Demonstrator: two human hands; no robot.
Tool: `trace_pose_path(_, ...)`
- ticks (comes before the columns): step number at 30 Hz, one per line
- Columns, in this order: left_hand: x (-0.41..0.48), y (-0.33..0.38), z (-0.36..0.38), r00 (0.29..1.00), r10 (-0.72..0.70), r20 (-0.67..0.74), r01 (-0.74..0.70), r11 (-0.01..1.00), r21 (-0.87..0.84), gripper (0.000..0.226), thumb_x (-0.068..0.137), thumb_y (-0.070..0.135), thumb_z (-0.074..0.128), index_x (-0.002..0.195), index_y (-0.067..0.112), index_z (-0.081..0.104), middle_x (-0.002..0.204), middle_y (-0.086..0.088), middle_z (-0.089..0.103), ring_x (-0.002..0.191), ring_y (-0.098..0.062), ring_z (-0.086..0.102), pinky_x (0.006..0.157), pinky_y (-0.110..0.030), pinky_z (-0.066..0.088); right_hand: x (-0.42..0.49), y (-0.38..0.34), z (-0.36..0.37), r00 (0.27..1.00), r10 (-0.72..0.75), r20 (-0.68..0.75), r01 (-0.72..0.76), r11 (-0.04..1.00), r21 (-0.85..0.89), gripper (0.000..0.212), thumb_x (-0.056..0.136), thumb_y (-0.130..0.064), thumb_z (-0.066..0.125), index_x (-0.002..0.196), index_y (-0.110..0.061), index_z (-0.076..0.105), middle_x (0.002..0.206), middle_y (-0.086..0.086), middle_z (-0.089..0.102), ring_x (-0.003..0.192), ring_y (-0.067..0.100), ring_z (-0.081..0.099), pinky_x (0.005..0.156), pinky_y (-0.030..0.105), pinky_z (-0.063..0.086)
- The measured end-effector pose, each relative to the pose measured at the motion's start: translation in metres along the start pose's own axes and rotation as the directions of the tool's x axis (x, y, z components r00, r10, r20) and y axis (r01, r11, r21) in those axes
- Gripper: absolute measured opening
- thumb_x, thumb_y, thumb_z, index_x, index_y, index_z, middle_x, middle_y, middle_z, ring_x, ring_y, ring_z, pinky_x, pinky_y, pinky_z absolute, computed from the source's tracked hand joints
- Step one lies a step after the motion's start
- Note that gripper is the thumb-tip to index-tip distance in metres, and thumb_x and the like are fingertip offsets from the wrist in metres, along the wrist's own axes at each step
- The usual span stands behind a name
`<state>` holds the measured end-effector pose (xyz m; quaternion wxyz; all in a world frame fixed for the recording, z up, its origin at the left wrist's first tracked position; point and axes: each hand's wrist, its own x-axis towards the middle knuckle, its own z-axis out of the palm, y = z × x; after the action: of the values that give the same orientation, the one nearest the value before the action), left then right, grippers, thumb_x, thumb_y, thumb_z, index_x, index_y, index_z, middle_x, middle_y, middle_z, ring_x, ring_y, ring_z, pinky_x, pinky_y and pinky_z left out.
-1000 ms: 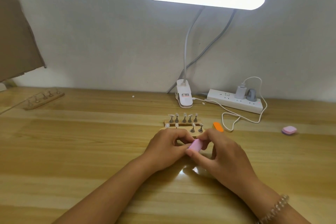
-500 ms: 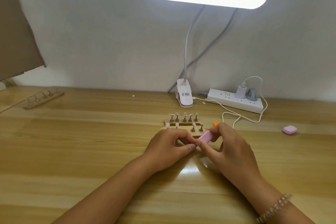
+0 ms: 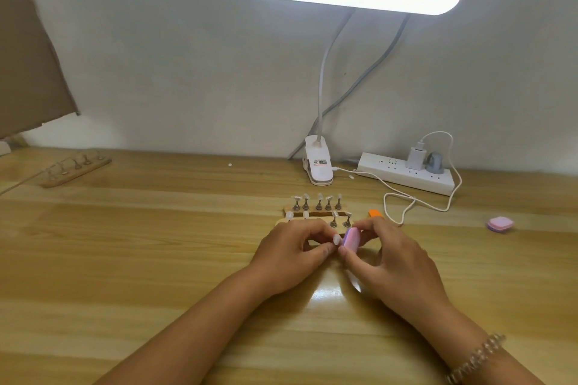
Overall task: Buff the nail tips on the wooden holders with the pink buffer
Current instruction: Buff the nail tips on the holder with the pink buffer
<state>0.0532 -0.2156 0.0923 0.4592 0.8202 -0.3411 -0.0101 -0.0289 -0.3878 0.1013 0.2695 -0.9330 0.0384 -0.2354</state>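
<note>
My right hand (image 3: 395,256) pinches the pink buffer (image 3: 352,239) between thumb and fingers. Its face lies against a clear nail tip (image 3: 336,240) that my left hand (image 3: 292,251) pinches, apparently on its small stand. Just beyond my hands sit two wooden holders (image 3: 312,211) side by side, each with a row of metal stands bearing clear nail tips. My left hand covers part of the near holder.
A third wooden holder (image 3: 76,167) lies far left. A clip lamp (image 3: 317,167), a white power strip (image 3: 406,176) and a looping white cable (image 3: 403,203) stand behind. An orange piece (image 3: 374,213) and a pink block (image 3: 499,224) lie to the right.
The pink buffer has slid back and forth beside the nail tip: up and right half a second ago, now back down against the tip. My left hand stayed in place.
</note>
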Motion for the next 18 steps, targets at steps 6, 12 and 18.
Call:
trace_pose_path(6, 0.0001, 0.0001, -0.0007, 1.0, -0.007, 0.028, 0.007, 1.0, 0.006, 0.017, 0.096, 0.023, 0.062, 0.1, 0.036, 0.072, 0.098, 0.017, 0.072, 0.059, 0.011, 0.053, 0.065, -0.023, 0.041, 0.0004, -0.0028, -0.0038, 0.996, -0.062, -0.065, 0.066, 0.996, 0.064, 0.026, 0.08, -0.048, 0.069, 0.101, -0.036, 0.06, 0.089, -0.021, 0.064, 0.065, -0.001, 0.053, 0.062, 0.03, 0.045)
trace_pose_path(12, 0.0005, 0.0004, -0.002, 0.998, -0.017, 0.06, 0.015, 0.999, 0.031, 0.024, 0.093, 0.021, 0.062, 0.099, 0.042, 0.072, 0.098, 0.023, 0.072, 0.061, 0.011, 0.053, 0.066, -0.022, 0.041, -0.0004, -0.0075, -0.0041, 0.99, -0.139, -0.013, 0.139, 0.99, 0.034, 0.025, 0.083, -0.052, 0.066, 0.101, -0.034, 0.064, 0.09, -0.019, 0.063, 0.062, -0.005, 0.049, 0.058, 0.023, 0.037)
trace_pose_path(18, -0.0007, 0.0013, -0.0023, 0.998, -0.021, 0.052, 0.018, 0.999, 0.044, 0.015, 0.084, 0.028, 0.068, 0.091, 0.04, 0.073, 0.081, 0.031, 0.064, 0.063, 0.014, 0.052, 0.06, -0.011, 0.034, -0.0065, -0.0097, -0.0025, 0.985, -0.175, -0.01, 0.175, 0.984, -0.033, 0.035, 0.078, -0.068, 0.057, 0.09, -0.036, 0.06, 0.081, -0.02, 0.06, 0.058, -0.003, 0.048, 0.053, 0.021, 0.037)
